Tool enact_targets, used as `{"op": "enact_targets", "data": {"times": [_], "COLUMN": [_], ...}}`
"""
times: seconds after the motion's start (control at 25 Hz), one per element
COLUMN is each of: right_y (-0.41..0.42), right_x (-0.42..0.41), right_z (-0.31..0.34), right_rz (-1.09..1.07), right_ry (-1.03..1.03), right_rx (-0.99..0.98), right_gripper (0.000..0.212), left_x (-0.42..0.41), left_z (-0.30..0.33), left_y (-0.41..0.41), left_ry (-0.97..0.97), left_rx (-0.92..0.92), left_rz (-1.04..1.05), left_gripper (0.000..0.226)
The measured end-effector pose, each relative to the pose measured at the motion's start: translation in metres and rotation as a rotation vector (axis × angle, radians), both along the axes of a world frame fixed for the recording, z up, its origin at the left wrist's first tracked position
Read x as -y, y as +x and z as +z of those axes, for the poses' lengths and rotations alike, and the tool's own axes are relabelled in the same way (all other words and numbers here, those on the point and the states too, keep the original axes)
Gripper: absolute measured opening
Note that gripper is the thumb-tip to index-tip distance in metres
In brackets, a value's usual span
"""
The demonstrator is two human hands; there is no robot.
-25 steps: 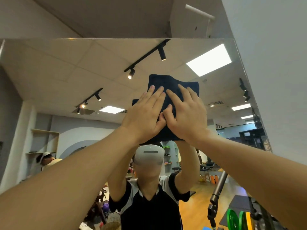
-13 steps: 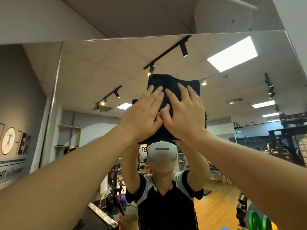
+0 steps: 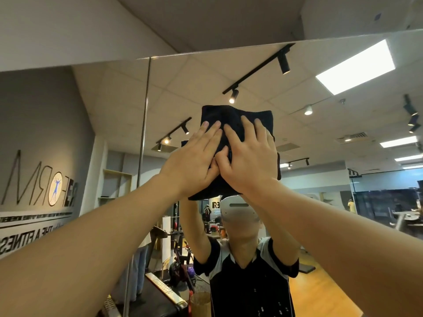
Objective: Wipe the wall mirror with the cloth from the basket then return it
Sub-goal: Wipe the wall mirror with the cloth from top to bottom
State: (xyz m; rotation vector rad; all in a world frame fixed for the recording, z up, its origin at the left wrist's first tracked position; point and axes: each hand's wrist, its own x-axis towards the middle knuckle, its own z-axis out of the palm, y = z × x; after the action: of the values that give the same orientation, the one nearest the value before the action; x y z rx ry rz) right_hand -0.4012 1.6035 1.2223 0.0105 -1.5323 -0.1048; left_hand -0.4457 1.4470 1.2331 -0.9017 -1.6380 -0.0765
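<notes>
Both arms raised, left hand (image 3: 192, 162) and right hand (image 3: 248, 161) flat, side by side.

The cloth (image 3: 235, 124) is a plain, very dark navy, almost black, with no pattern to be seen. In the mirror (image 3: 320, 143) the reflected shirt (image 3: 249, 287) is black with pale grey panels at the shoulders and small white flecks low on the front, and the headset (image 3: 239, 211) is light grey with a darker slot. The reflected wall (image 3: 43, 124) is mid grey with thin black lettering and a white disc bearing a blue figure, the ceiling tiles (image 3: 183, 85) are off-white crossed by black light tracks, and the floor (image 3: 320, 291) is orange-toned wood.
</notes>
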Motion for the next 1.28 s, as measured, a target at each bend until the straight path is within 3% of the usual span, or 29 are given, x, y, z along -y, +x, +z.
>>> {"op": "enact_targets", "data": {"times": [0.44,0.76,1.04,1.28], "right_y": [-0.037,-0.043,-0.045,-0.026], "right_x": [0.090,0.113,0.123,0.069], "right_z": [-0.004,-0.011,-0.063,-0.103], "right_rz": [0.018,0.039,0.059,0.036], "right_ry": [0.047,0.081,0.210,0.324], "right_rx": [0.001,0.044,0.160,0.233], "right_gripper": [0.066,0.067,0.063,0.060], "left_x": [0.090,0.109,0.120,0.073], "left_z": [-0.013,-0.032,-0.104,-0.155], "left_y": [-0.042,-0.049,-0.048,-0.026], "left_ry": [0.060,0.162,0.259,0.252], "left_rx": [-0.004,0.025,0.073,0.143], "left_rz": [0.000,-0.026,-0.019,-0.011], "left_gripper": [0.067,0.062,0.064,0.069]}}
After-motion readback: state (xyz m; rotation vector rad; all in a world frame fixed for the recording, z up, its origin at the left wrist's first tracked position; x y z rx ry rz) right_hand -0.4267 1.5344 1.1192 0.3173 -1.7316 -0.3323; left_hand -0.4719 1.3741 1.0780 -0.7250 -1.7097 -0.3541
